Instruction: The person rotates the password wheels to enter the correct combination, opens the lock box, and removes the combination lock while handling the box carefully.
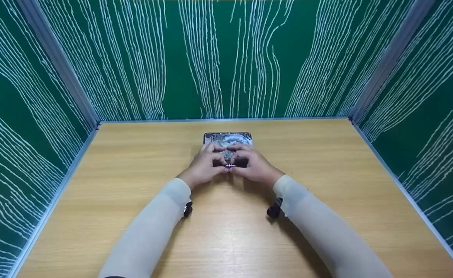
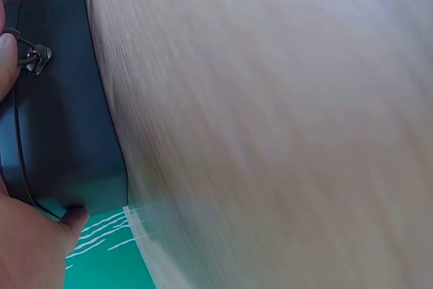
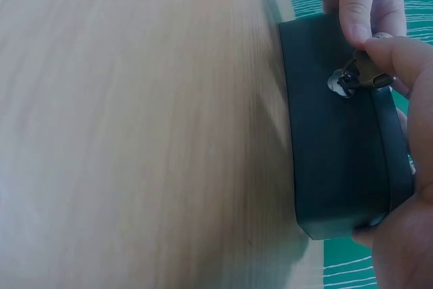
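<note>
A small dark box (image 3: 331,160) with a patterned lid (image 1: 234,138) sits toward the far side of the table. On its front is a metal clasp (image 3: 340,84), with a brass-coloured latch piece (image 3: 369,72) hanging from it. My left hand (image 1: 204,165) and right hand (image 1: 256,166) meet at the front of the box. Thumb and index finger of each hand pinch the latch piece, while other fingers rest on the lid and sides. The left wrist view shows the box front (image 2: 64,120) and the clasp, with the left fingers partly cut off.
The wooden table (image 1: 226,231) has a metal-edged rim. Green panels (image 1: 184,77) with white wavy lines stand at the back and both sides. A dark band-like device (image 1: 274,208) is worn at each wrist.
</note>
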The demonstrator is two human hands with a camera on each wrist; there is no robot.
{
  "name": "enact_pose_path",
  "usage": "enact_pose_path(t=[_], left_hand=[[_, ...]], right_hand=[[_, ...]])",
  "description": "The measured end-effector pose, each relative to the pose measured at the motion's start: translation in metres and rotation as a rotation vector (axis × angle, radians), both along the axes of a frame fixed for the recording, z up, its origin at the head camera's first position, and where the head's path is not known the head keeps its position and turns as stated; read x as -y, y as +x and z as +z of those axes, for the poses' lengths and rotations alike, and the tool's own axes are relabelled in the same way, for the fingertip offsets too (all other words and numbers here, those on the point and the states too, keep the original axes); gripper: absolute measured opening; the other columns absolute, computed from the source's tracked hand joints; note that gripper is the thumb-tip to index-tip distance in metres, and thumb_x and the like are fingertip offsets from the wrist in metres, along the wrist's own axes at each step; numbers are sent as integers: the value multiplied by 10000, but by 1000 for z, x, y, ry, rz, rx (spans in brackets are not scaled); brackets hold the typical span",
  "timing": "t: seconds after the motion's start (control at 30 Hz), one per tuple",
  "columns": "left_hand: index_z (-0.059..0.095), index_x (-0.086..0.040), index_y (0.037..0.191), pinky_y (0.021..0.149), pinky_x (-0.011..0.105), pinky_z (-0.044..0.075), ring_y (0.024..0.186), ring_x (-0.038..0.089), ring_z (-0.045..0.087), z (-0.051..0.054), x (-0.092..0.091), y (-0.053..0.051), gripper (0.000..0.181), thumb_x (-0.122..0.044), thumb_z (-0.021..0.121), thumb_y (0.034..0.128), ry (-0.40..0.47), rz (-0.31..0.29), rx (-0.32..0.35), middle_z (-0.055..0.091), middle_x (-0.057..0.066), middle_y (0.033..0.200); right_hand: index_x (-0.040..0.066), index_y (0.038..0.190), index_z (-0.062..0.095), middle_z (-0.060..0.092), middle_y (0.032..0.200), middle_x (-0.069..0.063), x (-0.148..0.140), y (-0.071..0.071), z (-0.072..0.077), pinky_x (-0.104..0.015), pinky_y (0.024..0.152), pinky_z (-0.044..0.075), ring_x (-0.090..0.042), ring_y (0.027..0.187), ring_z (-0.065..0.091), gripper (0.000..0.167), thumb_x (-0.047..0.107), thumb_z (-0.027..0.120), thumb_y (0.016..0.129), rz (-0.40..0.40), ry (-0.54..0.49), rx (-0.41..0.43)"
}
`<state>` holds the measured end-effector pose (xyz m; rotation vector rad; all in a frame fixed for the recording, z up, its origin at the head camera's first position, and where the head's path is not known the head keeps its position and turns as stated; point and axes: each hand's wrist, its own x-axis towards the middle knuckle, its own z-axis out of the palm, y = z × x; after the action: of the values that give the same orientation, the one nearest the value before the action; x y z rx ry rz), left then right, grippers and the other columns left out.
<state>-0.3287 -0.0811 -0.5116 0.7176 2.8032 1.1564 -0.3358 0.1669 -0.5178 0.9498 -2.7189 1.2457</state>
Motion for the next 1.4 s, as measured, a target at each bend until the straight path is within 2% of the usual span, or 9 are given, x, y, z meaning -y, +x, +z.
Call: enact_pose_path(t=[0.17, 0.27, 0.43, 0.57, 0.8, 0.93, 1.07, 1.4], left_hand=[[804, -195, 923, 1433, 601, 193, 1710, 382, 277, -3, 1, 0, 139, -266, 907, 984, 3, 1, 5, 555, 19, 1585], [799, -203, 917, 1427, 592, 219, 1691, 368, 303, -4, 1, 1, 142, -267, 907, 983, 2, 2, 6, 556, 18, 1579], [793, -191, 907, 1427, 611, 203, 1710, 381, 273, -3, 1, 1, 157, -267, 911, 979, -1, -1, -3, 561, 20, 1564], [804, -165, 913, 1393, 590, 271, 1650, 364, 341, -3, 1, 2, 164, -266, 915, 977, -9, -7, -16, 570, 30, 1544], [804, -198, 910, 1418, 608, 224, 1698, 380, 293, -2, 0, 2, 151, -275, 913, 981, -11, 10, 1, 561, 29, 1576], [801, -187, 911, 1388, 582, 284, 1621, 344, 372, -2, 0, 2, 149, -258, 915, 976, -6, 7, -3, 555, 26, 1576], [797, -189, 906, 1373, 567, 309, 1590, 327, 391, -2, -1, 2, 148, -250, 914, 974, 7, 7, -2, 553, 17, 1566], [803, -204, 914, 1408, 586, 254, 1653, 351, 345, -2, -1, 0, 143, -269, 912, 979, 4, 14, 5, 550, 10, 1587]], right_hand=[[213, 1109, 804, 596, 1687, -10, 0, 2, -1, -644, 1403, 266, -361, 1647, 456, 172, 210, 905, 970, -4, -6, 14], [207, 1120, 805, 591, 1691, -17, 0, 3, -2, -644, 1403, 264, -360, 1649, 451, 178, 213, 903, 972, -2, -6, 19], [196, 1111, 808, 596, 1687, -30, 1, 2, -2, -644, 1402, 265, -357, 1646, 454, 173, 206, 905, 967, 2, -10, 10], [188, 1098, 809, 607, 1676, -27, 1, 2, -2, -618, 1403, 277, -340, 1637, 462, 156, 212, 902, 975, 12, -18, 3], [194, 1081, 804, 611, 1671, -29, 0, 1, -3, -608, 1405, 283, -337, 1633, 471, 143, 198, 901, 976, 17, -28, 2], [185, 1085, 801, 608, 1673, -33, 1, 0, -1, -602, 1406, 286, -336, 1634, 471, 142, 188, 895, 979, 16, -27, 4], [187, 1086, 799, 603, 1676, -23, 1, 0, 0, -603, 1409, 278, -334, 1638, 464, 142, 188, 894, 981, 12, -24, 13], [218, 1089, 804, 596, 1680, 2, 0, 1, 1, -623, 1412, 258, -332, 1648, 451, 132, 222, 892, 990, 12, -22, 32]])
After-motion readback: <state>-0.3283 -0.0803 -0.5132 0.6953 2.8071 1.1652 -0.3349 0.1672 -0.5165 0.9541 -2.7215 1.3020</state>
